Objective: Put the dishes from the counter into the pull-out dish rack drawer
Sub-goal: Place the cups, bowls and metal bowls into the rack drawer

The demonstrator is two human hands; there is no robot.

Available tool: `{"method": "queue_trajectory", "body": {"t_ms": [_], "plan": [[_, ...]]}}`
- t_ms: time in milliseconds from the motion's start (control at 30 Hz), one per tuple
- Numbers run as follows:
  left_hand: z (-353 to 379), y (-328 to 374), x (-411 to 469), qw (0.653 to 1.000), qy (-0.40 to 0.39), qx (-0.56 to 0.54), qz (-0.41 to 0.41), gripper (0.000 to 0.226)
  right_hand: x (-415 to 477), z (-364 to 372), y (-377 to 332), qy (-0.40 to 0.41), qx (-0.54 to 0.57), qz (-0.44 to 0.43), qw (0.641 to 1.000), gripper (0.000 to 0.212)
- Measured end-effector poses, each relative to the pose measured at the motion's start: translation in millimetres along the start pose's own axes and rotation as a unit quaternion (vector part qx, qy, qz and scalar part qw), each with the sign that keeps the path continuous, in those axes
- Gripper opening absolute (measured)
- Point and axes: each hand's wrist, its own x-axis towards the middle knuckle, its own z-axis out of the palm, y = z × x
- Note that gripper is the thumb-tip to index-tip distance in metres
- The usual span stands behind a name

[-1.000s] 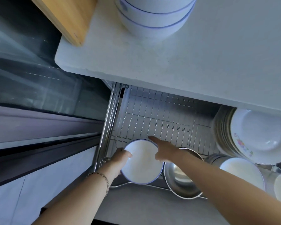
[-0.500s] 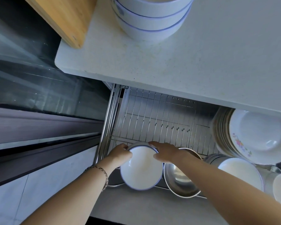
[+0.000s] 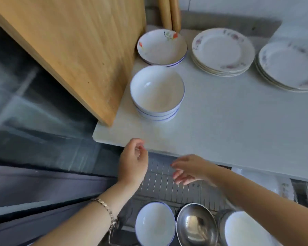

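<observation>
White bowl (image 3: 155, 227) rests racked below both hands' loose, empty fingers (image 3: 180, 176).

I see a stack of white blue-rimmed bowls (image 3: 157, 94) upright on the counter (image 3: 238, 125), a flowered bowl (image 3: 161, 47) behind it, and two plate stacks (image 3: 222, 52) (image 3: 286, 65) farther right. Below the counter's front edge, one blue-rimmed bowl (image 3: 155, 223) stands in the rack drawer (image 3: 167, 178).
</observation>
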Motion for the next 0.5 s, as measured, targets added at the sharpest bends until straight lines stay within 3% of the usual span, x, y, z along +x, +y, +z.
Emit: {"method": "queue_trajectory", "body": {"t_ms": [133,233,333,500], "plan": [[-17,64,45,0.994,0.036,-0.106,-0.005,0.026,-36,-45,-64,0.114,0.088,-0.044,0.989,0.034],[-19,88,89,0.984,-0.012,-0.139,-0.110,0.049,-31,-69,-102,0.211,0.139,-0.072,0.965,0.054],[-17,98,116,0.945,-0.111,-0.178,-0.251,0.053,-6,-75,-124,0.196,0.186,-0.091,0.958,0.069],[-11,87,131,0.902,-0.163,-0.229,-0.326,0.035,27,-65,-123,0.189,0.215,-0.083,0.955,0.024]]}}
